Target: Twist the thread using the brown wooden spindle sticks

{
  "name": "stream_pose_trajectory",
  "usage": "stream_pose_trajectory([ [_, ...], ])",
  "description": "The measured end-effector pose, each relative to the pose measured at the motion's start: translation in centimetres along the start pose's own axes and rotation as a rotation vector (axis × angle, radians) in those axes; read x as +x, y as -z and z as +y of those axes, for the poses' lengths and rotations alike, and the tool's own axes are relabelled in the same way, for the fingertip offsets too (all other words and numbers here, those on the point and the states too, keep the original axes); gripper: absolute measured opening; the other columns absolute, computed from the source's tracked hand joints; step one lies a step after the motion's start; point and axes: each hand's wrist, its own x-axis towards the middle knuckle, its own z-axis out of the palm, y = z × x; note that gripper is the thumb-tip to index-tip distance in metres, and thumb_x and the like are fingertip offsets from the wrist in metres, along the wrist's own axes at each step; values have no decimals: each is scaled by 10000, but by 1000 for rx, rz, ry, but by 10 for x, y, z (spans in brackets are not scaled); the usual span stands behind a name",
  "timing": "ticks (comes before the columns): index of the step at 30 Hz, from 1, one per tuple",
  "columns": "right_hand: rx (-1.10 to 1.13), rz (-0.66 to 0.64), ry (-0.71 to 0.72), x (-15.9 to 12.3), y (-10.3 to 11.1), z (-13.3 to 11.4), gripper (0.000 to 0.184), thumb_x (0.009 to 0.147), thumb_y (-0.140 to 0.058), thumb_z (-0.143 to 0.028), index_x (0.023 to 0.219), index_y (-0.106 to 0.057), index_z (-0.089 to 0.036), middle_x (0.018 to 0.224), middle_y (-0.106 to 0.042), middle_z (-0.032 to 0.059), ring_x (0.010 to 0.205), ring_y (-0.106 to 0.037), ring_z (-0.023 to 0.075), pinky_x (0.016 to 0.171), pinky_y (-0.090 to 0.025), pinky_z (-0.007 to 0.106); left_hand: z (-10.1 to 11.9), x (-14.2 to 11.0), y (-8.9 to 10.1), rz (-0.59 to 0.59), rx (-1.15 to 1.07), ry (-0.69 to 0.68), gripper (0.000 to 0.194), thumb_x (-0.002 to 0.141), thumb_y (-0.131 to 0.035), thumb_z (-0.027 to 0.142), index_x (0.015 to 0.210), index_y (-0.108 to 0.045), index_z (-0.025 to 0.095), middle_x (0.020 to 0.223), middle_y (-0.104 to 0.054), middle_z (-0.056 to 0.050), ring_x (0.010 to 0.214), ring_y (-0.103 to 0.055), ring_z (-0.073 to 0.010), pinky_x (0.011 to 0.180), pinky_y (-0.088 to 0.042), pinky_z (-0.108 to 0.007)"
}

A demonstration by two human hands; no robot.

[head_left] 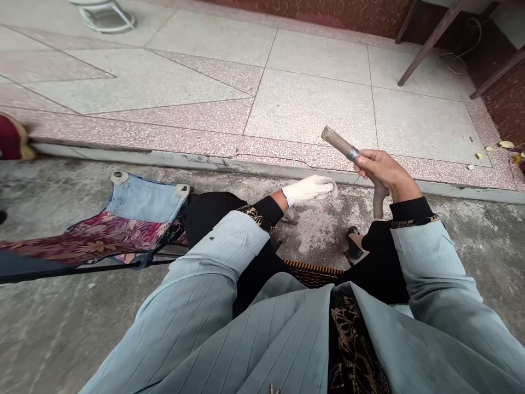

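My right hand (379, 167) is bare and wraps round a brownish-grey stick-like handle (338, 142), bound with thin metal wire (353, 153) just above my fingers. The handle tilts up to the left, over the step edge. Below the hand a similar brownish piece (379, 202) points down; I cannot tell whether it is one with the handle. My left hand (307, 190) wears a white knitted glove, its fingers curled together. A pale rounded edge shows at its fingertips, too unclear to name. The left hand is apart from the handle.
A raised tiled floor (311, 104) ends in a low step before me. At left stands a folding seat (150, 200) of denim and floral cloth. A white metal stand leg (109, 19) and dark wooden legs (429, 46) stand farther back. Yellowish scraps (505, 144) lie at right.
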Motion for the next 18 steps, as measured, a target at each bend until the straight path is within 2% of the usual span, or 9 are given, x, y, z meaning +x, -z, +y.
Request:
stream_pose_trajectory([
  [2, -73, 91, -2, 7, -7, 7, 405, 900, -601, -463, 1141, -646, -141, 755, -601, 36, 621, -501, 130, 614, -430, 277, 3, 0, -5, -27, -9, 27, 441, 920, -526, 562, 923, -648, 139, 526, -363, 58, 440, -289, -68, 436, -241, -205],
  [5, -400, 204, -29, 15, -17, 17, 409, 899, -589, -400, 1222, -652, -155, 824, -648, 66, 717, -558, 181, 667, -420, 303, 5, 2, -8, 8, 25, 11, 439, 913, -533, 545, 850, -644, 125, 542, -395, 41, 466, -309, -66, 464, -250, -208],
  [8, -765, 177, -59, 16, -25, 17, 352, 909, -572, -387, 1179, -686, -194, 933, -695, 99, 830, -592, 240, 698, -390, 323, 3, 5, -9, 50, 133, -15, 409, 907, -530, 497, 798, -637, 118, 599, -463, 15, 501, -335, -65, 499, -265, -214],
  [12, -994, -37, -164, 15, -32, 12, 296, 908, -576, -357, 1114, -716, -198, 989, -707, 137, 875, -609, 271, 691, -373, 334, -4, 7, -9, 55, 311, 10, 380, 897, -506, 463, 763, -627, 129, 603, -454, 24, 519, -352, -75, 517, -266, -226],
  [15, -1012, -245, -254, 16, -38, 15, 166, 839, -670, -301, 929, -763, -198, 908, -711, 125, 790, -615, 244, 676, -382, 333, -2, 6, -10, 5, 459, 34, 337, 882, -511, 412, 753, -641, 129, 612, -489, 17, 543, -393, -86, 534, -277, -234],
  [18, -931, -521, -259, 15, -43, 20, 98, 809, -705, -274, 820, -772, -202, 769, -695, 78, 662, -574, 182, 630, -383, 315, 3, 4, -9, -82, 518, 48, 290, 865, -521, 368, 793, -664, 126, 664, -559, 3, 565, -432, -91, 553, -304, -236],
])
